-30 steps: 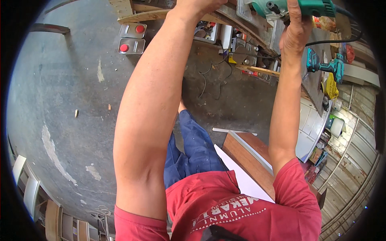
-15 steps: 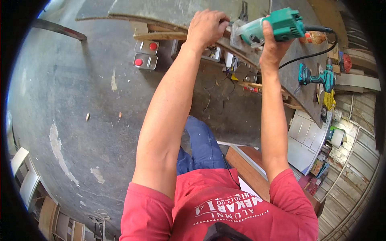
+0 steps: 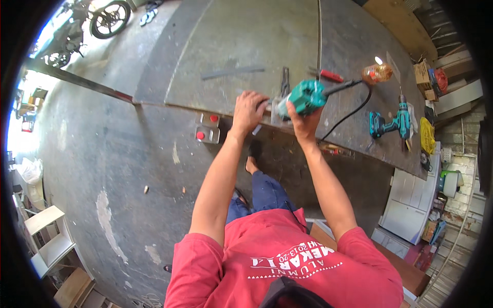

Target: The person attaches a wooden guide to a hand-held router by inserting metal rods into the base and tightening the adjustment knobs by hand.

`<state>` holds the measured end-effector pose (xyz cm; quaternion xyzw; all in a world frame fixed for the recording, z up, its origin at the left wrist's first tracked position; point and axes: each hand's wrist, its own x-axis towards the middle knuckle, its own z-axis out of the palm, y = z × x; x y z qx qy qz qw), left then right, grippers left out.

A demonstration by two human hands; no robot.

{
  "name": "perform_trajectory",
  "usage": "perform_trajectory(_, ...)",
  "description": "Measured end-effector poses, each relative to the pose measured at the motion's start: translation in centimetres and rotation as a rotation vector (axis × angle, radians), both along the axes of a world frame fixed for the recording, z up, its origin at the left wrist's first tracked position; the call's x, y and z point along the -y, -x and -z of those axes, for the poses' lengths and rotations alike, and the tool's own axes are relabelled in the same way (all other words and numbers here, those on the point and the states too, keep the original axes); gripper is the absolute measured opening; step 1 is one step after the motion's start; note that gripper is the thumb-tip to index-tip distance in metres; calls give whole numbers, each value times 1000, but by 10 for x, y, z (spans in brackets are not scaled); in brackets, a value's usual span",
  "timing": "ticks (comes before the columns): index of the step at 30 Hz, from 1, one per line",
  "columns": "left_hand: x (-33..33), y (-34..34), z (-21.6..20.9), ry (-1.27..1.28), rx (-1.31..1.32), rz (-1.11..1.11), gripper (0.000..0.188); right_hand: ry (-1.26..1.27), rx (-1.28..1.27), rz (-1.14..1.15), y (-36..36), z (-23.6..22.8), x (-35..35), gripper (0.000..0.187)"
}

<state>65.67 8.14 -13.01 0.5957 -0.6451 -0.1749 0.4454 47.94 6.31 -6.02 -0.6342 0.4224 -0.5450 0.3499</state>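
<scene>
A teal trim router (image 3: 307,97) with a clear base is gripped in my right hand (image 3: 306,123), and its base sits at the table's front edge. The cord runs from its top out to the right. Just left of the base, my left hand (image 3: 248,112) is closed at the same edge, knuckles up. Whatever lies under those fingers is mostly hidden. A dark clamp (image 3: 285,81) stands on the table (image 3: 246,46) right behind the router base.
On the table lie a dark strip (image 3: 233,72), a red tool (image 3: 331,76), an orange-brown plastic package (image 3: 377,73) and a teal cordless drill (image 3: 393,122). Metal cans with red caps (image 3: 207,128) stand below the front edge. A white cabinet (image 3: 405,205) is at the right.
The view has shifted, so more of the tabletop shows and both hands appear lower and further left. My right hand still grips the router; my left stays beside its base.
</scene>
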Motion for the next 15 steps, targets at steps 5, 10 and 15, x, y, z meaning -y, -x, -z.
perform_trajectory(5, -3, 0, -8, -67, 3, 1, 20, -156, 51, -98, 13, -12, -10, 69)
perform_trajectory(10, 1, 1, -14, -113, -22, 4, 20, -191, -21, -256, 36, -29, -5, 90)
perform_trajectory(15, 0, 0, -12, -122, -26, -3, 21, -429, -124, -415, 35, -55, 13, 79)
